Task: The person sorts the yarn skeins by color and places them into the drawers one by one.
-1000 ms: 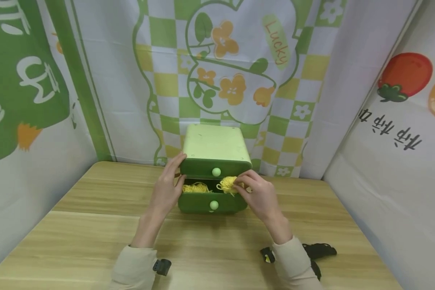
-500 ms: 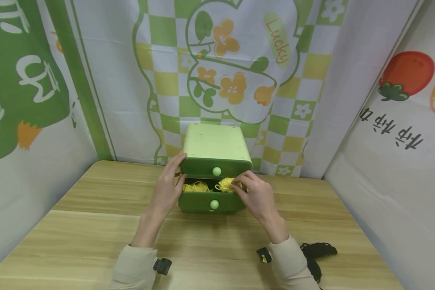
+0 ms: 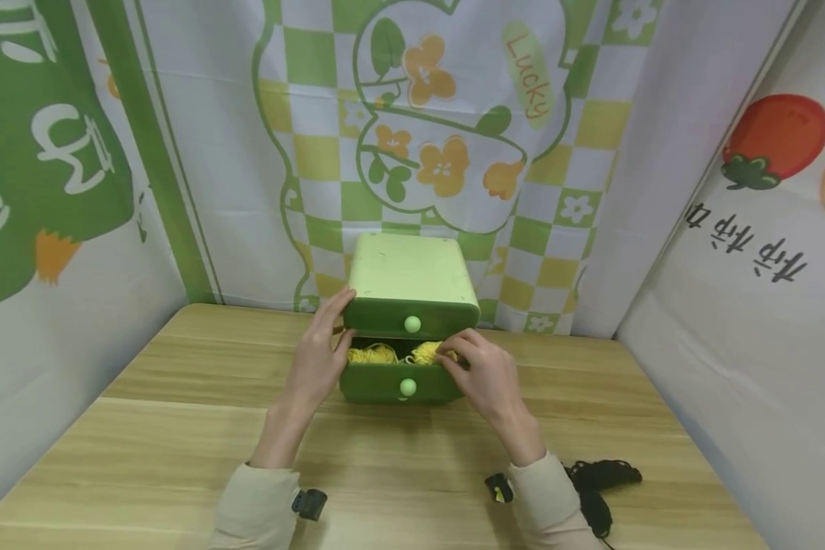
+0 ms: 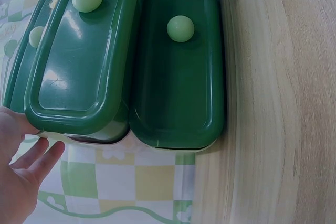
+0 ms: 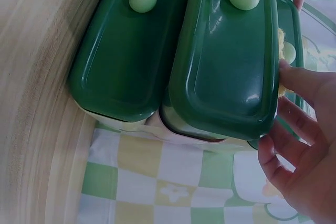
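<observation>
A small chest of drawers (image 3: 412, 271) with a pale green top and dark green fronts stands at the back of the table. Its middle drawer (image 3: 374, 384) is pulled out, showing a yellow yarn bundle (image 3: 373, 354) on the left inside. At the right end, my right hand (image 3: 484, 370) pinches another yellow yarn bundle (image 3: 424, 353) in the drawer opening, its fingertips partly covering it. My left hand (image 3: 315, 353) rests against the chest's left side, fingers extended at the upper drawer's corner and thumb near the pulled-out drawer's edge.
Black yarn bundles (image 3: 601, 475) lie at the right front, partly behind the right sleeve (image 3: 546, 496). The bottom drawer (image 4: 178, 77) is pushed in below the pulled-out one. Printed cloth walls (image 3: 227, 153) enclose the table (image 3: 179, 428) at the back and sides.
My right hand has lowered the yellow yarn bundle deeper into the drawer opening and shifted slightly left. The left hand keeps its place on the chest.
</observation>
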Demonstrator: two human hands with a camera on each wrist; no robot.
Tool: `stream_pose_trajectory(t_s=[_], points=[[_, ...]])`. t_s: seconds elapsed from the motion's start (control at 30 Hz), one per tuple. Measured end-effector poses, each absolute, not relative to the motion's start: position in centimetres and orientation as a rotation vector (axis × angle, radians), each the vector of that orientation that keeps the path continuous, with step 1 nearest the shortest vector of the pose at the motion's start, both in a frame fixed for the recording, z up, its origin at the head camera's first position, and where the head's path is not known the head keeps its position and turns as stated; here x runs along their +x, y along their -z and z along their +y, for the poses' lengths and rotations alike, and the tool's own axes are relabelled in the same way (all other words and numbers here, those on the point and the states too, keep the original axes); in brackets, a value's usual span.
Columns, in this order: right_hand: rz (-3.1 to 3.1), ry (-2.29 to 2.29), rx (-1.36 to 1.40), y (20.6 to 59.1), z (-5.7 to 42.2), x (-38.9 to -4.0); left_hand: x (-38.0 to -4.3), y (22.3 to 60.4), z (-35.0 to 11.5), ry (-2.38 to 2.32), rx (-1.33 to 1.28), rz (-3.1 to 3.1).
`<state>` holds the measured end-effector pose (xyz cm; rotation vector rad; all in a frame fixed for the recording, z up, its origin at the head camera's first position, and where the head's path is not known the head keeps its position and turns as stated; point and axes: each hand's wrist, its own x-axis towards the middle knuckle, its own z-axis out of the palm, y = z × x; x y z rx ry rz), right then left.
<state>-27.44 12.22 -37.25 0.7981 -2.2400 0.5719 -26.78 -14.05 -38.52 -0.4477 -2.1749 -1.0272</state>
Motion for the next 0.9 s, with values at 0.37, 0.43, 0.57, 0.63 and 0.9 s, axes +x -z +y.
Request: stream_pose_trajectory(t_s=[0.37, 0.43, 0.57, 0.63, 0.9], points=[[-2.255, -0.613, 0.794, 37.2, 12.3, -27.2, -26.8, 38.4, -13.9, 1.050, -0.452, -2.167], [-2.262, -0.615, 0.796, 37.1, 12.4, -27.1, -26.8, 38.5, -13.9, 1.052, -0.452, -2.169], [-2.265, -0.622, 0.796, 36.9, 12.5, -27.0, -26.7, 38.4, -13.9, 1.056, -0.451, -2.170], [-2.262, -0.625, 0.799, 36.8, 12.5, -26.9, -26.7, 38.4, -13.9, 1.060, -0.452, -2.167], [-2.148, -0.634, 0.844, 36.1, 12.5, -26.6, -26.7, 38.3, -13.9, 1.074, -0.465, -2.158]])
